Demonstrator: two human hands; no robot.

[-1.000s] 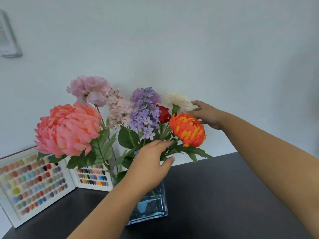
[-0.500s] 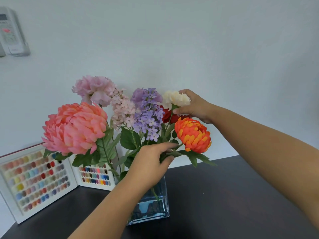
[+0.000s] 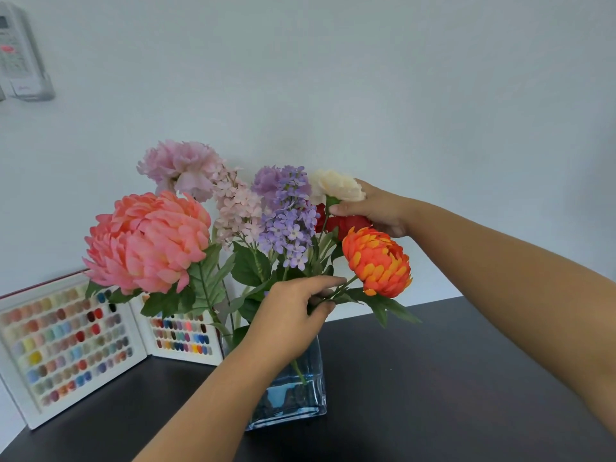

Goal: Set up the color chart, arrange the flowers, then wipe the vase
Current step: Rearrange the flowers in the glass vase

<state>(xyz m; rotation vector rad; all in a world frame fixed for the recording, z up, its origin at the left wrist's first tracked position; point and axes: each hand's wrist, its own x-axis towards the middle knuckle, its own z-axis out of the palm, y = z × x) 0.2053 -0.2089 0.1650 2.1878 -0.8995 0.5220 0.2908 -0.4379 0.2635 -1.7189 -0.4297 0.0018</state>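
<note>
A square blue glass vase [image 3: 301, 395] stands on the dark table [image 3: 433, 378] and holds several artificial flowers. Among them are a big coral bloom [image 3: 146, 241], a pale pink one [image 3: 180, 168], a purple spray [image 3: 286, 211], a red one [image 3: 346, 223], a cream flower [image 3: 340, 186] and an orange flower [image 3: 376, 261]. My left hand [image 3: 293, 315] pinches the orange flower's stem just above the vase. My right hand [image 3: 380, 208] grips the cream flower right under its head. The open color chart [image 3: 66, 345] stands propped against the wall at the left.
A white remote control [image 3: 20, 55] hangs in a holder on the wall at the upper left. The pale wall rises directly behind the vase. Dark tabletop stretches to the right of the vase.
My right hand moved from behind the orange flower up to the cream flower and closed under its head. My left hand stayed at the stems. The view shifted slightly.
</note>
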